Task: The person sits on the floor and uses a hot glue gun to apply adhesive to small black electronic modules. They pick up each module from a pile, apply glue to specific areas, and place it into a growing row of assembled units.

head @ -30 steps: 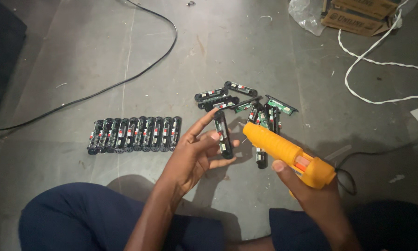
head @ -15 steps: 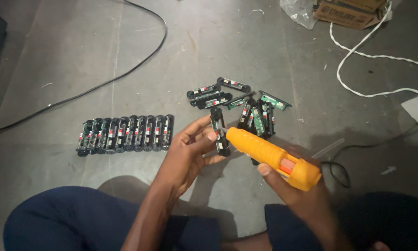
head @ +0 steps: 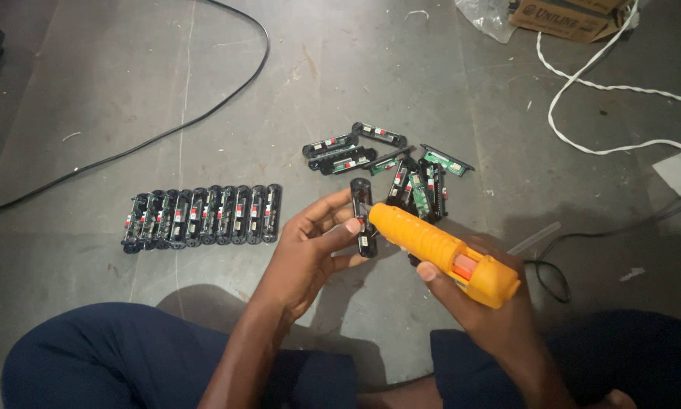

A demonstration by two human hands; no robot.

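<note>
In the head view, a black battery holder (head: 363,218) is pinched upright between the thumb and fingers of the left hand (head: 310,254), above the concrete floor (head: 355,83). An orange glue gun (head: 442,254) is gripped by the right hand (head: 488,310), its nozzle touching the holder. A neat row of holders (head: 202,216) lies to the left, and a loose pile (head: 393,163) lies beyond.

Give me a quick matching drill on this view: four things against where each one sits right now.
Things:
1. orange glue gun
2. single black holder
3. neat row of holders
4. loose pile of holders

Places:
A. on the floor beyond the hands
B. in the right hand
C. pinched in the left hand
D. on the floor left of the hands

Pairs: 1-B, 2-C, 3-D, 4-A
</note>
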